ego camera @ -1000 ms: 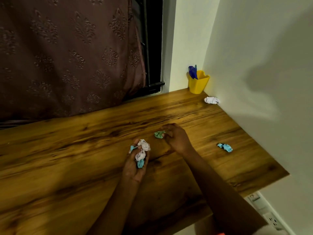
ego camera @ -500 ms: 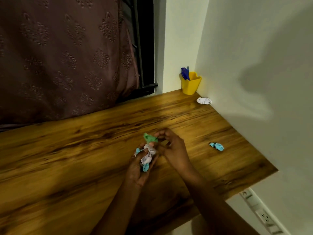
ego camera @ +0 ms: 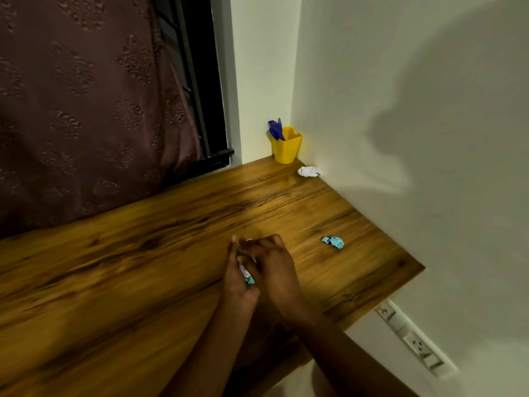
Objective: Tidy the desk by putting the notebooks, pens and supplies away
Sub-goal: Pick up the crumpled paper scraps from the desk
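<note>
Both hands together near the middle of the counter: left hand (ego camera: 239, 277) cupped around a bundle of crumpled white and pale-blue paper scraps (ego camera: 246, 275), right hand (ego camera: 272, 267) laid over it, fingers curled onto the same bundle. Left grip clamped on the scraps; right grip pressed against them, though how firmly cannot be told from here, most of the paper being hidden between the palms. Only a sliver of white and a blue corner showing at the gap.

Likely very light, soft and springy stuff: easily squeezed smaller, apt to unfold and to shed a piece from a loose fist. Best held whole inside a closed palm, not pinched at an edge. Nothing fragile or slippery about it.

Further right, well apart from the hands, a small crumpled pale-blue paper ball (ego camera: 333, 242) lying loose on the brown wood-grain counter (ego camera: 143, 267), near the right edge. Far right corner: a crumpled white paper ball (ego camera: 309, 171) just beside a yellow plastic cup (ego camera: 286, 149) with blue pens (ego camera: 276, 129) standing in it. Both balls probably easy to pluck with fingertips from above. No notebooks in view.
</note>
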